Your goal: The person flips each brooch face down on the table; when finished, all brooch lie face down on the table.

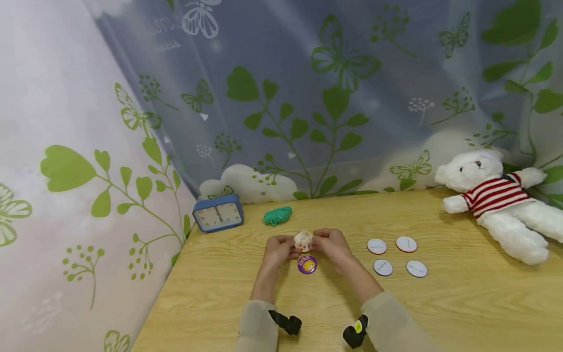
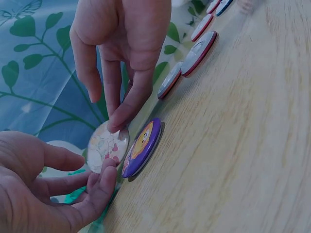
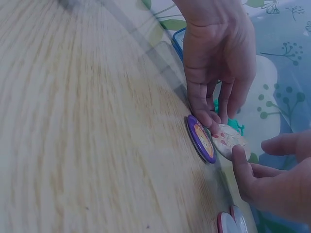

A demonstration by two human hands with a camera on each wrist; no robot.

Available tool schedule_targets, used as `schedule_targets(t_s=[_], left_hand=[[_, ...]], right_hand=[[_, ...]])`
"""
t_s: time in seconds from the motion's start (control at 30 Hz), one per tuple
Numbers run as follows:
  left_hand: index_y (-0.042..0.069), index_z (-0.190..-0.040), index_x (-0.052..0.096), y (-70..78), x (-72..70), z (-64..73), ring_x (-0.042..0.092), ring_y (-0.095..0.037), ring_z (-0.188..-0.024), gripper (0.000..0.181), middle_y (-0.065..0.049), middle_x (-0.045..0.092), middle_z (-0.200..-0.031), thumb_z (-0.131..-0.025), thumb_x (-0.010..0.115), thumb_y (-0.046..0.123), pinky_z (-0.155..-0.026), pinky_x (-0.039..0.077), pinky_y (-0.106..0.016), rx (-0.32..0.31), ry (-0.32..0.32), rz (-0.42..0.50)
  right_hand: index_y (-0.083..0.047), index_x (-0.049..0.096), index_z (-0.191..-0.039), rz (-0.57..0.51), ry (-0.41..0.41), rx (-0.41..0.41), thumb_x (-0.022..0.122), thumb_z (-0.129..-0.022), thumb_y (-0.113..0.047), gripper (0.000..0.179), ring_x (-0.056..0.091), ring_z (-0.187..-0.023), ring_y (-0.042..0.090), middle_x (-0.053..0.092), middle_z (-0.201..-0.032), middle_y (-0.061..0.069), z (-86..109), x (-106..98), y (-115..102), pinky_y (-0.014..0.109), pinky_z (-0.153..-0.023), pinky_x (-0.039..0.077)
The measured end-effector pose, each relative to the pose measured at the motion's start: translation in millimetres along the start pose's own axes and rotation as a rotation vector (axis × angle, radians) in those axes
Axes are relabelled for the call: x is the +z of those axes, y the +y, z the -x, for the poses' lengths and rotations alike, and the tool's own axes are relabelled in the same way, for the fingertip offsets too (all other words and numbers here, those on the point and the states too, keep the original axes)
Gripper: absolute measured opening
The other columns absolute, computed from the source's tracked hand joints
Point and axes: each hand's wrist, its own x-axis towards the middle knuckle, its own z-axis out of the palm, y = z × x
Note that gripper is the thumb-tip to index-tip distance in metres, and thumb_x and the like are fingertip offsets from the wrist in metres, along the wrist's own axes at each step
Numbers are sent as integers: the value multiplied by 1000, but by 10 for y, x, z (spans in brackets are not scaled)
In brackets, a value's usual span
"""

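Note:
Between my two hands a pale round badge with small red and pastel marks stands tilted up. My left hand holds it at the left edge with thumb and fingertips. At the opposite edge, the fingertips of my right hand grip it. In the left wrist view the badge shows its printed face between both hands' fingers. Just in front of it, a purple badge with a yellow-orange cartoon figure lies face up on the wooden table.
Several round badges lie pin side up to the right. A teal yarn bundle and a blue clock stand behind to the left. A white teddy bear in a striped shirt leans at the far right, before a patterned curtain.

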Motion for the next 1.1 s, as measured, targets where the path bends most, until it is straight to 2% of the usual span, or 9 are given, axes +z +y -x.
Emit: schedule_targets(t_s=[0.1,0.2,0.3,0.47,0.6,0.87,0.97,1.1], left_hand=[[-16,-122,64,1,-4,-2,70,-14,-72,26,-22,71,-97,-106,51,0,-73,65,-27,-1,11,0],[-16,-120,65,-9,-13,0,69,-13,-71,25,-17,69,-94,-105,51,-1,-73,65,-28,8,18,19],[-15,-118,66,-13,-22,4,68,-12,-69,23,-15,69,-90,-106,52,0,-71,64,-26,12,22,35],[-13,-117,68,15,-31,22,65,-10,-66,23,-12,69,-85,-105,56,3,-64,62,-24,26,11,23],[-15,-114,68,43,-24,36,62,-8,-63,23,-9,67,-83,-103,59,3,-59,59,-20,61,-4,31],[-12,-115,68,43,-23,48,57,-10,-59,24,-6,60,-78,-105,61,9,-54,54,-20,86,-9,48],[-10,-115,69,30,-29,59,58,-9,-58,26,-5,62,-77,-105,62,13,-54,54,-20,80,-16,57],[-7,-105,71,25,-56,65,65,-8,-61,26,-7,71,-78,-105,63,18,-56,59,-21,95,-23,75]], right_hand=[[22,51,-136,14,11,-9,57,-99,4,41,71,-88,19,64,-120,33,-11,19,14,36,-91,62],[19,56,-134,28,20,-9,58,-100,4,37,72,-93,27,64,-120,30,-24,38,38,40,-94,61],[16,61,-129,31,28,-10,60,-100,4,31,71,-93,28,65,-116,27,-35,47,55,39,-93,62],[16,64,-119,-22,37,-24,61,-98,9,23,65,-77,16,65,-100,18,-23,38,65,25,-73,60],[17,64,-113,-44,45,-36,60,-96,11,18,63,-71,15,63,-89,13,-3,37,65,21,-63,55],[17,63,-111,-56,50,-68,62,-97,8,17,65,-73,15,64,-87,13,18,46,111,22,-66,59],[17,64,-112,-55,65,-73,64,-97,7,18,66,-74,15,64,-89,13,35,46,130,24,-67,60],[16,65,-112,-62,71,-80,63,-97,8,17,67,-76,17,64,-91,14,46,49,121,25,-69,61]])
